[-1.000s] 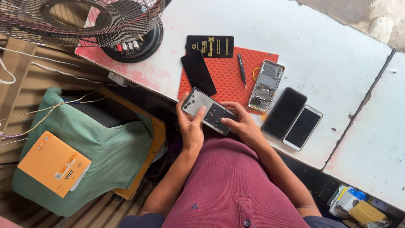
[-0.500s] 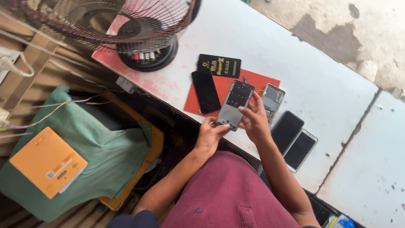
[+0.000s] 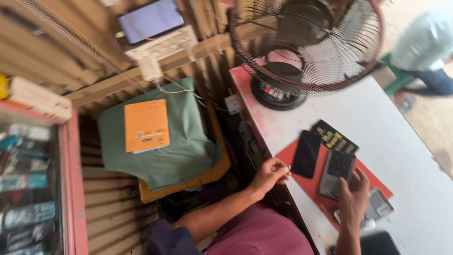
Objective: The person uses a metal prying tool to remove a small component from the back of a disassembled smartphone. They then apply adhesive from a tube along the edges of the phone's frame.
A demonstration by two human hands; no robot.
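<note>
- Right hand (image 3: 353, 200), lower right of the frame, grips an opened phone (image 3: 336, 174) over the red mat (image 3: 377, 182); its details are blurred.
- Left hand (image 3: 270, 175) loosely curled at the table edge (image 3: 264, 137); whether it pinches anything is unclear.
- Black phone (image 3: 306, 153) lies between them.
- Fan (image 3: 306, 45), top centre, is cropped.

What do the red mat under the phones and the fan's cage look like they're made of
The red mat looks like soft rubber or silicone: flat, matte, no shine. The fan's cage looks like thin metal wire, dark and slightly glossy, though blur leaves the finish open. The right hand holds an opened phone over the mat.
</note>
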